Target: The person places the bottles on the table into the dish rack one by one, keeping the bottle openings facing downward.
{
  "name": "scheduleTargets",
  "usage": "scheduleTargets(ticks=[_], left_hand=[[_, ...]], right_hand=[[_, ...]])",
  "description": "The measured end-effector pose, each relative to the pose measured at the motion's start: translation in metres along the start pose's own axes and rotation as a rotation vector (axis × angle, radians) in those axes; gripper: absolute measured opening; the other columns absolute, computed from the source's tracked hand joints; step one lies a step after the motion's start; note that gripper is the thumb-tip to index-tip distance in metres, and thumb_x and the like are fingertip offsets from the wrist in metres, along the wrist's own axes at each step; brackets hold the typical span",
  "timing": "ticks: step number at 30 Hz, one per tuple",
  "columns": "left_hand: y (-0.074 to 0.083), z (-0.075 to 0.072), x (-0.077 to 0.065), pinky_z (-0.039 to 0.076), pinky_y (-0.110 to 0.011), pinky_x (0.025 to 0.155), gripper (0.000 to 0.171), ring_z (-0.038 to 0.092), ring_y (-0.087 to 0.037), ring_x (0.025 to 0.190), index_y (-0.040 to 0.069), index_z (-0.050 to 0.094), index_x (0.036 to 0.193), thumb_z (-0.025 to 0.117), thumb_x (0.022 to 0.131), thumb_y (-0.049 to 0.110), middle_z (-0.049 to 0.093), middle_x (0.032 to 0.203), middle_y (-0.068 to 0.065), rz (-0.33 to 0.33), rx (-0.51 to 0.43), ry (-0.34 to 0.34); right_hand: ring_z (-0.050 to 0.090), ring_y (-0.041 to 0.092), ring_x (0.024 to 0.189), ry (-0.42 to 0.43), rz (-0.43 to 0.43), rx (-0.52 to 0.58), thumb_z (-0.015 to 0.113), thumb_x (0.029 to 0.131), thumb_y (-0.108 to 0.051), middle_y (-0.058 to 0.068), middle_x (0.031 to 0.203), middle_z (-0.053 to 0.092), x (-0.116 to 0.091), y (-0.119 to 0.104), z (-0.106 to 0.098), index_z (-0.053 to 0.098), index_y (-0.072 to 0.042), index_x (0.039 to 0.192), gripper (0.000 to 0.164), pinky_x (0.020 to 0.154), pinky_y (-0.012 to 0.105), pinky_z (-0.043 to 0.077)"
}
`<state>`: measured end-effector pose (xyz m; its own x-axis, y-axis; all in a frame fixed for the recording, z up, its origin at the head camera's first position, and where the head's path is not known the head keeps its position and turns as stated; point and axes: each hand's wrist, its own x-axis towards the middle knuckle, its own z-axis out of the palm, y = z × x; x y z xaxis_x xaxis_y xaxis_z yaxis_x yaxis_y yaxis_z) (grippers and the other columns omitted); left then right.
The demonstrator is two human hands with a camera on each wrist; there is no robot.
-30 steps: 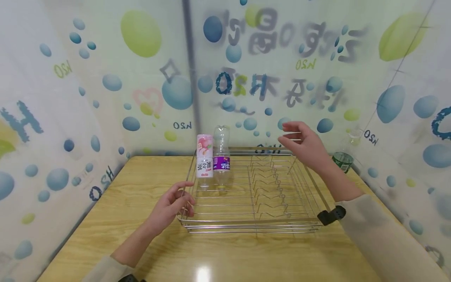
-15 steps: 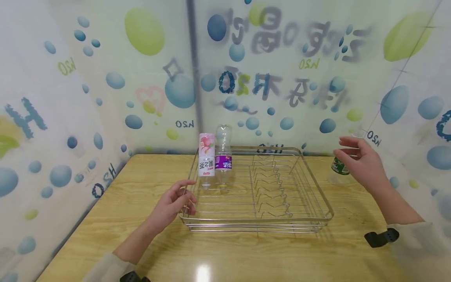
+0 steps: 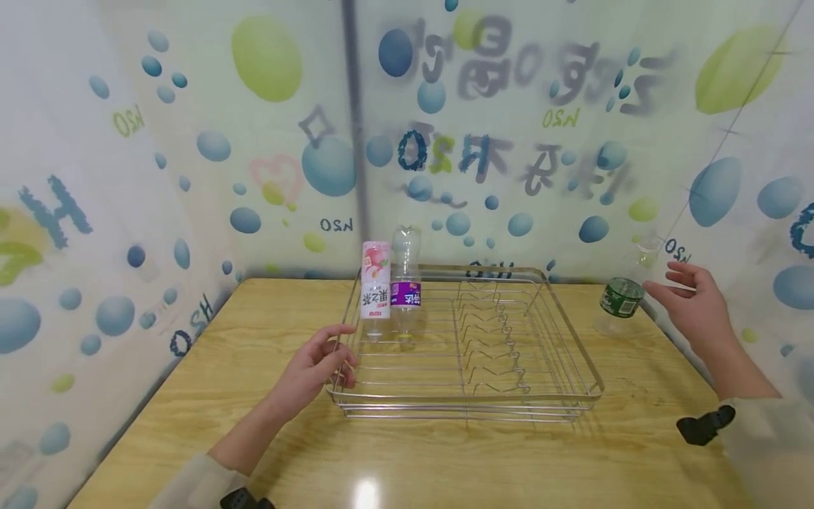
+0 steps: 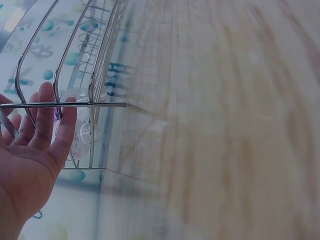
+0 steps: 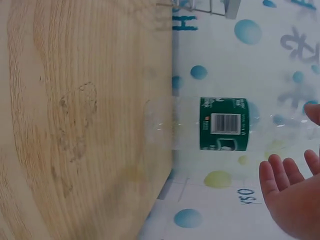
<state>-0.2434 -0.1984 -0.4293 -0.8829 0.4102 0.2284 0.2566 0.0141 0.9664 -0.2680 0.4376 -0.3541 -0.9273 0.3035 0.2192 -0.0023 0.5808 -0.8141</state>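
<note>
My left hand (image 3: 321, 371) rests at the left side of a metal wire dish rack (image 3: 467, 403), fingers loosely extended among the side wires. The left wrist view has these fingers (image 4: 44, 115) overlapping the wires. Inside the rack's left part, two clear plastic bottles stand upside down: one with a pink-and-white label (image 3: 375, 279), one with a purple label (image 3: 405, 293). Right of the rack, a clear bottle with a green label (image 3: 622, 297) stands upright on the table. My right hand (image 3: 693, 304) is just right of it, fingers spread and holding nothing; the right wrist view shows its fingers (image 5: 282, 172) beside the bottle.
The wooden table (image 3: 445, 466) meets a printed curtain wall (image 3: 509, 177) at the back and sides. A row of bent wire dividers (image 3: 492, 346) runs through the rack's middle. Dark marks (image 5: 77, 122) show on the table near the green-label bottle.
My right hand has moved right from above the rack, passing in front of the green-label bottle to its right side. My left hand has stayed at the rack. The view has shifted slightly.
</note>
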Motion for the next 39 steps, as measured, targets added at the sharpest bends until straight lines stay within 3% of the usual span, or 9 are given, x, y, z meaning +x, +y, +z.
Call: scheduleTargets(ticks=[4,8,11,18,26,31,34,36,39], left_hand=[[-0.001,0.001,-0.001,0.068,-0.038,0.079,0.039,0.075,-0.02,0.083,0.007,0.046,0.155,0.052,0.116,0.013,0.068,0.106,-0.023,-0.01,0.008,0.01],[-0.001,0.002,-0.002,0.069,-0.038,0.079,0.039,0.075,-0.02,0.083,0.008,0.046,0.155,0.052,0.116,0.013,0.068,0.106,-0.023,-0.008,0.007,0.016],[-0.001,0.002,-0.001,0.069,-0.038,0.079,0.039,0.075,-0.02,0.083,0.008,0.047,0.154,0.052,0.116,0.014,0.068,0.106,-0.021,-0.006,0.001,0.01],[-0.002,0.002,0.0,0.069,-0.038,0.08,0.039,0.075,-0.019,0.084,0.01,0.047,0.155,0.051,0.117,0.014,0.068,0.107,-0.019,-0.005,-0.006,0.002],[0.0,0.003,0.002,0.069,-0.038,0.079,0.038,0.075,-0.019,0.083,0.01,0.047,0.154,0.051,0.117,0.013,0.068,0.106,-0.014,0.005,-0.01,-0.008],[0.001,0.002,0.002,0.068,-0.038,0.079,0.038,0.075,-0.02,0.083,0.01,0.046,0.155,0.051,0.117,0.014,0.068,0.107,-0.017,0.006,-0.005,-0.015],[0.0,0.001,0.001,0.069,-0.038,0.08,0.038,0.074,-0.02,0.086,0.01,0.046,0.155,0.051,0.117,0.014,0.068,0.108,-0.02,0.001,0.005,-0.01],[0.0,0.0,0.001,0.069,-0.039,0.081,0.039,0.073,-0.02,0.089,0.009,0.047,0.155,0.051,0.117,0.015,0.068,0.109,-0.023,-0.005,0.018,-0.004],[-0.001,-0.001,0.0,0.069,-0.039,0.083,0.039,0.073,-0.023,0.097,0.007,0.047,0.155,0.052,0.117,0.016,0.067,0.113,-0.026,-0.012,0.047,0.01]], right_hand=[[0.032,0.053,0.158,-0.09,0.013,-0.036,0.061,0.109,-0.055,0.031,0.179,0.016,0.011,0.011,0.007,0.009,-0.013,0.177,0.095,0.093,0.023,0.054],[0.023,0.062,0.159,-0.146,0.02,-0.008,0.061,0.11,-0.053,0.035,0.179,0.007,0.02,0.018,0.015,-0.001,-0.006,0.176,0.102,0.118,0.068,0.045],[0.02,0.063,0.159,-0.164,0.041,0.022,0.061,0.11,-0.052,0.037,0.179,0.003,0.025,0.022,0.021,-0.006,-0.004,0.174,0.105,0.123,0.078,0.032],[0.016,0.064,0.16,-0.124,0.085,0.067,0.061,0.109,-0.053,0.037,0.179,0.001,0.031,0.025,0.03,-0.008,-0.001,0.173,0.108,0.124,0.08,0.028],[0.021,0.062,0.16,-0.061,0.086,0.063,0.059,0.109,-0.056,0.032,0.181,0.01,0.035,0.028,0.034,0.002,-0.007,0.176,0.101,0.125,0.078,0.03],[0.027,0.059,0.157,-0.065,0.045,0.035,0.061,0.108,-0.057,0.031,0.179,0.017,0.028,0.024,0.033,0.005,-0.01,0.177,0.1,0.122,0.071,0.041],[0.032,0.054,0.153,-0.07,0.003,0.023,0.062,0.108,-0.056,0.029,0.178,0.023,0.023,0.018,0.031,0.007,-0.013,0.177,0.098,0.109,0.037,0.054],[0.037,0.049,0.149,-0.068,-0.034,0.017,0.063,0.108,-0.054,0.026,0.175,0.03,0.02,0.014,0.031,0.009,-0.013,0.177,0.096,0.092,0.017,0.051],[0.042,0.04,0.143,-0.061,-0.083,0.016,0.065,0.109,-0.05,0.024,0.171,0.036,0.017,0.005,0.032,0.012,-0.014,0.177,0.094,0.077,0.005,0.043]])
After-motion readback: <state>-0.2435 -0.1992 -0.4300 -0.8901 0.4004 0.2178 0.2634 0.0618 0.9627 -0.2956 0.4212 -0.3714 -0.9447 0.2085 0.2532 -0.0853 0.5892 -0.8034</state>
